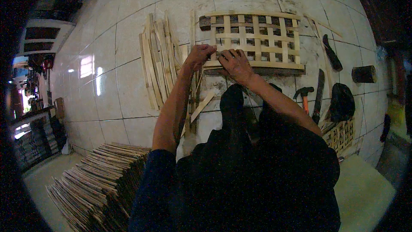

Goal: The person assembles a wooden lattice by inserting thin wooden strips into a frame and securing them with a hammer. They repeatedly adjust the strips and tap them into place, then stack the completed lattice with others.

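A woven lattice panel (262,49) of pale flat strips, bamboo by the look of them, lies in front of me over dark wooden pieces. At its near left corner both my hands work close together. My left hand (201,56) is closed in a pinch at the panel's left edge, seemingly on a strip end; the fingertips hide most of it. Bent over the corner, the fingers of my right hand (237,64) press on the woven strips. A dark wooden bar (274,71) runs along the panel's near edge, just beyond my feet.
Loose pale strips (156,56) lie left of the panel on the tiled floor (128,47). To the right are a hammer (305,96), a long dark blade (318,94), a wooden block (364,74), a dark bundle (342,103) and another woven piece (341,136). A large strip stack (94,180) stands near left.
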The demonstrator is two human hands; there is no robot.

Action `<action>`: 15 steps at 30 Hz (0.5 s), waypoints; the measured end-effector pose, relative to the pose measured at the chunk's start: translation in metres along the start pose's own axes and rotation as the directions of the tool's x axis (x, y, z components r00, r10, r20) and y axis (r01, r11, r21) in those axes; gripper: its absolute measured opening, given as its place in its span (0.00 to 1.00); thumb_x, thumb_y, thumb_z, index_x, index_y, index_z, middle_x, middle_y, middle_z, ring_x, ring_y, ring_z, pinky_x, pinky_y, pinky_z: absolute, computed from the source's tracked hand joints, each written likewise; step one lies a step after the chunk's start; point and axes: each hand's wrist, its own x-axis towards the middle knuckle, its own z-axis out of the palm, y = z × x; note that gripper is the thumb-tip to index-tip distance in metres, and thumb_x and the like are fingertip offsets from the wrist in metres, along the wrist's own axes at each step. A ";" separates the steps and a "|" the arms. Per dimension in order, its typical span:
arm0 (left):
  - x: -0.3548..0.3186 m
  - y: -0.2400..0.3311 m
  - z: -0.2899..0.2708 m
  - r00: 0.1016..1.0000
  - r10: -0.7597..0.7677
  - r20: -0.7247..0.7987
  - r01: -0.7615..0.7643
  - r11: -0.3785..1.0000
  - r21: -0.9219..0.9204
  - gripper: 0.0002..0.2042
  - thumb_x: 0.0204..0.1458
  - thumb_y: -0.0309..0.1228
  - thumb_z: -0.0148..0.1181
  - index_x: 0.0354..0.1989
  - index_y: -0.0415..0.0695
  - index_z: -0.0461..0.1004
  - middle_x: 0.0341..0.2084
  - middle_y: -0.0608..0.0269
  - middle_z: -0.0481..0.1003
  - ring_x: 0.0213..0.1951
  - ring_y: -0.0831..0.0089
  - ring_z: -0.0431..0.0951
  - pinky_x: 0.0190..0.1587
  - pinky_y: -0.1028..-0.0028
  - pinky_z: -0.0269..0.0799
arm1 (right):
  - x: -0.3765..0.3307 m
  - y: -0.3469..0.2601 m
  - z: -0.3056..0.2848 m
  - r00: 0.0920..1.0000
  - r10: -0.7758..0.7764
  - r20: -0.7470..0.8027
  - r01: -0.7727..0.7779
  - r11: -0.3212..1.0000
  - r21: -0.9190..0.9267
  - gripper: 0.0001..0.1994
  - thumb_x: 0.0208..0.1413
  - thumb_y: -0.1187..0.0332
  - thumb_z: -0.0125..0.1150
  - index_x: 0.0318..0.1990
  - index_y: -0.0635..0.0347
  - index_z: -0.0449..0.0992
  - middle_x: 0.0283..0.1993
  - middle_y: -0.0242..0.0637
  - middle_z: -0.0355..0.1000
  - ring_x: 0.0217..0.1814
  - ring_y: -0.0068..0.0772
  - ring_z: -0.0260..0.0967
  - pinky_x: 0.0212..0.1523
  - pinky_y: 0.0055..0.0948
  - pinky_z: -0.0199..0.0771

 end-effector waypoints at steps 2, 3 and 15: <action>0.007 0.001 -0.005 0.999 0.034 0.020 -0.036 0.990 0.135 0.19 0.53 0.45 0.60 0.33 0.37 0.78 0.21 0.68 0.73 0.25 0.78 0.67 0.26 0.73 0.65 | 0.004 0.004 0.009 0.999 -0.007 -0.045 0.007 1.000 -0.002 0.19 0.48 0.59 0.62 0.47 0.53 0.70 0.50 0.37 0.64 0.54 0.42 0.61 0.53 0.46 0.62; 0.008 0.001 -0.006 0.998 0.050 0.030 -0.055 0.979 0.198 0.19 0.53 0.45 0.60 0.33 0.37 0.78 0.20 0.68 0.73 0.25 0.78 0.67 0.27 0.73 0.65 | 0.005 0.006 0.011 0.997 -0.017 -0.076 0.017 1.000 -0.003 0.19 0.48 0.59 0.62 0.46 0.54 0.70 0.49 0.37 0.64 0.54 0.41 0.61 0.52 0.45 0.63; -0.006 0.011 -0.008 0.989 -0.110 0.096 0.120 0.988 -0.102 0.17 0.54 0.42 0.60 0.34 0.38 0.77 0.25 0.67 0.75 0.28 0.77 0.71 0.32 0.73 0.69 | 0.005 0.008 0.017 0.996 -0.037 -0.076 0.042 0.997 0.063 0.16 0.47 0.61 0.64 0.43 0.55 0.72 0.48 0.33 0.66 0.51 0.42 0.62 0.49 0.42 0.67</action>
